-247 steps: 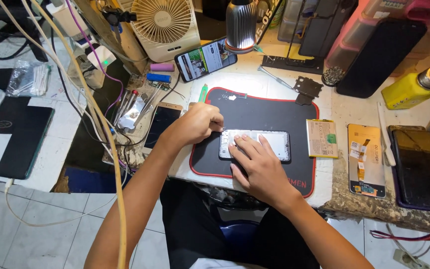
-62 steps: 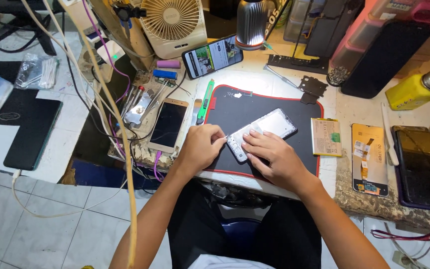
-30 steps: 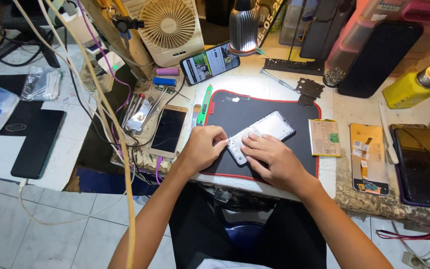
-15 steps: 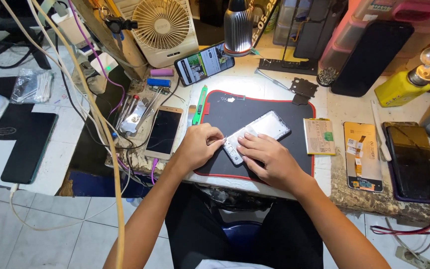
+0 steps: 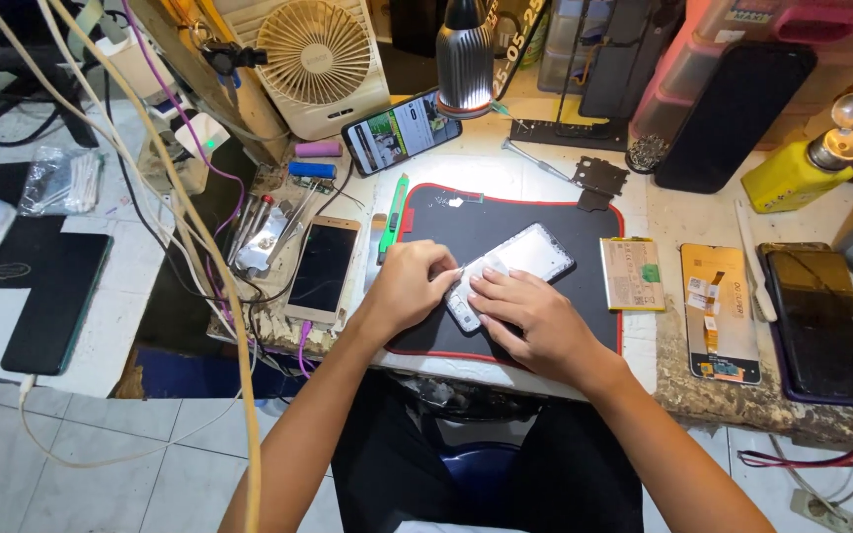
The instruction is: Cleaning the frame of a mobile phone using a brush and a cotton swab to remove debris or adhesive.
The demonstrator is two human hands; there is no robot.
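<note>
Cluttered repair bench, pale top, lit by a lamp (image 5: 464, 54) from above; black mat with red edge (image 5: 426, 222) laid at the centre as a work pad. Open phone shell (image 5: 515, 266) lying tilted on the mat, inner side up, near end under both hands. Left hand (image 5: 409, 286) closed in a pinch at the shell's near end, possibly on a thin tool, too small to confirm. Right hand (image 5: 530, 316) spread flat, fingers pressing the shell down, judged to steady it. Flat battery (image 5: 632, 274), pale rectangle with green label, set just off the mat's right edge. Orange backing card with small white stickers (image 5: 718, 311) beside it. Yellow squeeze bottle (image 5: 792, 173) upright at far right. Gold phone (image 5: 320, 268) left of the mat, dark screen up. Small white fan (image 5: 313, 54) at the rear.
</note>
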